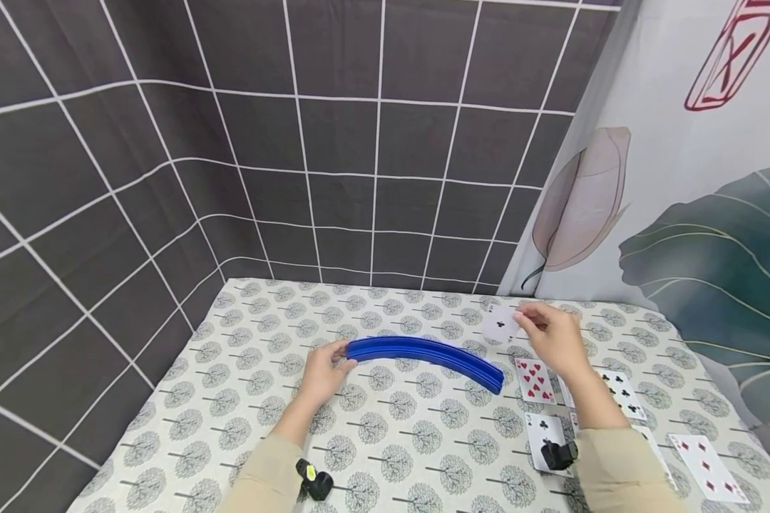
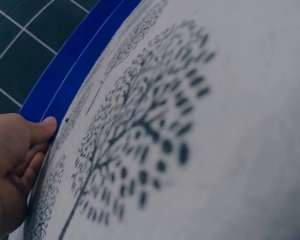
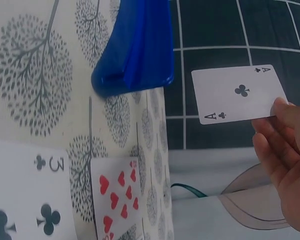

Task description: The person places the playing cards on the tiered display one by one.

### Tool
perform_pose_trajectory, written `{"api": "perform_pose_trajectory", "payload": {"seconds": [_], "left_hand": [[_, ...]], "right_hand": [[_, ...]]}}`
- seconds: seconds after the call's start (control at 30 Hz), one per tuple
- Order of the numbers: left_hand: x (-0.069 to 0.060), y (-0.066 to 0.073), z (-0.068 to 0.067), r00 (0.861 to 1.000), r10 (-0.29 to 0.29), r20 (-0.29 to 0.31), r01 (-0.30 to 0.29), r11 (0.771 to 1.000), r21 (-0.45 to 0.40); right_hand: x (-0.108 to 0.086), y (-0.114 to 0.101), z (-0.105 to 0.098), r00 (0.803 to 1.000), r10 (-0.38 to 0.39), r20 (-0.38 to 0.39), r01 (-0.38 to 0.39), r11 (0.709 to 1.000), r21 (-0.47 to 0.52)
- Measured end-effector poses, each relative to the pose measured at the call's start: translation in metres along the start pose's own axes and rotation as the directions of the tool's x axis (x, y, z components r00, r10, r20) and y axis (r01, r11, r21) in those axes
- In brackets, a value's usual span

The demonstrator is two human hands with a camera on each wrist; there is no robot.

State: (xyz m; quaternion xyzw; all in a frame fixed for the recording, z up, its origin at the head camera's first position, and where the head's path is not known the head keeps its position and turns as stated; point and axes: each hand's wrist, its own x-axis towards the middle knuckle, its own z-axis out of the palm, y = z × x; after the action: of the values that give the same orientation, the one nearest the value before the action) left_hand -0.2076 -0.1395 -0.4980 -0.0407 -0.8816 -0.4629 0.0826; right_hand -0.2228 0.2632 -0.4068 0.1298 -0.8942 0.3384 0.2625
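A curved blue playing-card holder (image 1: 423, 350) with grooves along its length rests on the patterned tablecloth. My left hand (image 1: 324, 372) pinches its left end, thumb on the near side; in the left wrist view the thumb (image 2: 49, 125) lies against the blue edge. Beyond the holder's right end, my right hand (image 1: 552, 336) holds an ace of clubs (image 3: 235, 95) by one corner between thumb and fingers. That card is raised above the cloth, its face showing. Below it on the table lie a hearts card (image 1: 535, 380) and a three of clubs (image 3: 30, 192), both face up.
More face-up cards lie at the right, including a clubs card (image 1: 621, 393) and a diamonds card (image 1: 708, 467); the right forearm covers some. A dark gridded curtain (image 1: 340, 135) stands behind the table, with a white printed curtain (image 1: 654, 142) at the right.
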Motion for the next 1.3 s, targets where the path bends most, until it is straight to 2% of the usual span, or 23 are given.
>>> {"api": "perform_pose_trajectory", "payload": {"seconds": [0.27,0.57,0.83,1.3], "left_hand": [[0.000,0.002,-0.001,1.000,0.025,-0.010,-0.025,1.000,0.010],[0.000,0.006,-0.002,1.000,0.017,-0.001,-0.017,1.000,0.005],[0.002,0.006,-0.003,1.000,0.006,0.000,-0.006,1.000,0.004],[0.000,0.004,-0.002,1.000,0.016,-0.008,-0.016,1.000,0.002]], "right_hand": [[0.004,-0.004,0.010,1.000,-0.006,0.008,0.006,1.000,0.028],[0.007,-0.012,0.019,1.000,-0.014,0.003,0.013,0.997,0.070],[0.012,-0.021,0.031,0.999,-0.052,0.004,0.052,0.995,0.091],[0.014,-0.042,0.045,0.998,-0.046,0.046,0.040,0.990,0.133]]}}
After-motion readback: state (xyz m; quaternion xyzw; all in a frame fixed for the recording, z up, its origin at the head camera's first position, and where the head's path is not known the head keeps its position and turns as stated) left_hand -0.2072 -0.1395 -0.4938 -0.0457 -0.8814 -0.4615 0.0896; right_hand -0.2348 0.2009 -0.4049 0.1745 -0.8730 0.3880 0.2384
